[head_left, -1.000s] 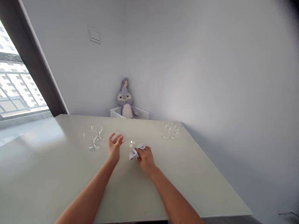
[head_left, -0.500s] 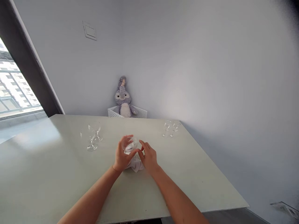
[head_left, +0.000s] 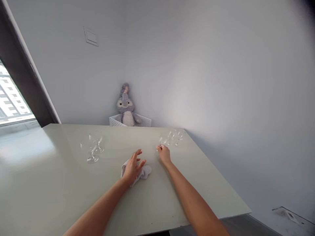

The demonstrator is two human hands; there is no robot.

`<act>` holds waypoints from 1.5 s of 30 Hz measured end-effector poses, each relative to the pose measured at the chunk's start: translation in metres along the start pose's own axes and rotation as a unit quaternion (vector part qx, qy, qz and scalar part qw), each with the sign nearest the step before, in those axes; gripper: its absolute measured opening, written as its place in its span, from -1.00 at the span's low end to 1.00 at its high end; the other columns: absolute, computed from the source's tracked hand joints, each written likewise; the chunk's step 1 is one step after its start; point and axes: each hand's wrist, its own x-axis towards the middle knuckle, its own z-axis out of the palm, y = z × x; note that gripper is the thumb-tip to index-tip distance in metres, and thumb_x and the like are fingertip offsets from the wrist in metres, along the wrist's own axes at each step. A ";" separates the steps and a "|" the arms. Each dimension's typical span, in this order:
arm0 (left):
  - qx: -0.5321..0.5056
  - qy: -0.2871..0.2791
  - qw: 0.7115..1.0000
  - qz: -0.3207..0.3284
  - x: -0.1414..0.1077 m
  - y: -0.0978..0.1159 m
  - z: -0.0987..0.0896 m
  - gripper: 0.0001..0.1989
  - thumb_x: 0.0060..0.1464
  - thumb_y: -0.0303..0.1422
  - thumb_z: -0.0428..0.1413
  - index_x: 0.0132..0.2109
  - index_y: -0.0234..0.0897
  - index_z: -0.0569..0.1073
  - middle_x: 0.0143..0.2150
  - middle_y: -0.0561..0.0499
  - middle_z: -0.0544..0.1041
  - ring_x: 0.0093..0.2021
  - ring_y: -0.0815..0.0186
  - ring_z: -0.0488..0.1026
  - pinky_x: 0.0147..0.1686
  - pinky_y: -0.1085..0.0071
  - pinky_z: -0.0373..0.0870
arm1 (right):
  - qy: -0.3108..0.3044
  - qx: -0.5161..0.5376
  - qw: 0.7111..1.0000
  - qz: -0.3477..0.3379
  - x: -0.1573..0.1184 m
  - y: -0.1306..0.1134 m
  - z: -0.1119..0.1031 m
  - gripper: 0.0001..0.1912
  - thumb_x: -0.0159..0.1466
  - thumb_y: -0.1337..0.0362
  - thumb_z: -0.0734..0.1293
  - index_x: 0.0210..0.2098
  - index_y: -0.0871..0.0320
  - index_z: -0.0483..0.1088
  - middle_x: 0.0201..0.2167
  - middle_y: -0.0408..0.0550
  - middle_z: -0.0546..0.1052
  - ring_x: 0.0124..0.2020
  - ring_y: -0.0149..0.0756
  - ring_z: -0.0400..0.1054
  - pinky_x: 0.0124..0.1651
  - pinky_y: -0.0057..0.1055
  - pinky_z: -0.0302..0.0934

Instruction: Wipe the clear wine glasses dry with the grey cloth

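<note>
My right hand (head_left: 163, 153) pinches a clear stemmed glass (head_left: 162, 139) low on its stem, close to two more stemmed glasses (head_left: 176, 136) at the far right of the table. A crumpled pale cloth (head_left: 145, 171) lies near the middle. Over that cloth is my left hand (head_left: 133, 166), fingers apart and holding nothing; whether it touches the cloth I cannot tell. On the left side stand two larger stemmed glasses (head_left: 93, 158), one partly in front of the other.
A pale table (head_left: 61, 193) runs up to the wall corner. Behind its far edge sits a white perforated basket (head_left: 145, 121) with a grey plush toy (head_left: 127, 109) in it. The right table edge runs diagonally beside the wall.
The glass that both hands held above the cloth has moved right and away, now only in my right hand. My left hand has let go of it and dropped toward the cloth.
</note>
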 end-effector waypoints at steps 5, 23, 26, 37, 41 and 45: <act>-0.042 0.016 0.999 -0.025 0.000 -0.005 0.003 -0.56 0.06 -0.14 -0.06 0.09 -0.05 0.14 0.00 -0.01 0.34 -0.19 0.30 0.41 -0.20 0.34 0.33 | -0.006 -0.016 0.999 0.044 0.033 0.015 -0.001 -0.75 0.16 0.27 0.15 -0.29 0.18 0.43 -0.30 0.03 0.51 -0.27 -0.26 0.36 -0.30 -0.47 0.13; -0.027 0.012 0.999 -0.019 0.001 -0.004 0.005 -0.58 0.08 -0.14 -0.11 0.09 -0.07 0.11 -0.05 0.02 0.38 -0.22 0.34 0.43 -0.25 0.39 0.35 | 0.043 0.050 0.995 0.072 0.054 0.032 0.011 -0.76 0.10 0.28 0.15 -0.29 0.15 0.36 -0.43 -0.06 0.45 -0.42 -0.28 0.33 -0.40 -0.45 0.12; -0.051 0.009 0.998 -0.019 0.002 -0.004 0.006 -0.58 0.09 -0.14 -0.12 0.09 -0.07 0.10 -0.04 0.02 0.38 -0.21 0.35 0.43 -0.24 0.39 0.35 | 0.071 0.080 0.992 0.067 0.038 0.031 0.008 -0.68 0.10 0.29 0.11 -0.17 0.17 0.30 -0.42 -0.07 0.43 -0.43 -0.28 0.32 -0.39 -0.43 0.14; -0.142 0.301 0.941 0.064 0.013 0.000 -0.008 -0.73 0.10 -0.25 -0.09 -0.06 -0.22 0.21 -0.16 -0.06 0.38 -0.11 0.31 0.33 -0.08 0.32 0.22 | -0.155 0.111 0.913 -0.359 -0.091 -0.039 0.004 -0.69 0.21 0.13 0.17 -0.10 0.12 0.29 -0.35 -0.07 0.42 -0.38 -0.35 0.27 -0.27 -0.42 0.16; -0.249 0.477 0.843 0.011 0.024 -0.006 -0.036 -0.73 0.08 -0.26 -0.10 -0.06 -0.17 0.16 -0.28 0.04 0.33 -0.32 0.42 0.35 -0.18 0.40 0.26 | -0.150 -0.026 0.892 -0.425 -0.103 -0.039 0.013 -0.48 0.14 -0.05 0.20 -0.02 0.14 0.26 -0.32 0.03 0.43 -0.31 -0.20 0.23 -0.25 -0.29 0.14; -0.329 0.571 0.746 -0.091 0.030 -0.025 -0.067 -0.73 0.07 -0.24 -0.16 -0.05 -0.12 0.11 -0.33 0.11 0.26 -0.54 0.53 0.25 -0.34 0.49 0.28 | -0.132 -0.047 0.917 -0.374 -0.096 -0.031 0.017 -0.38 0.17 -0.06 0.15 0.11 0.17 0.13 -0.31 0.04 0.43 -0.31 -0.18 0.24 -0.27 -0.29 0.12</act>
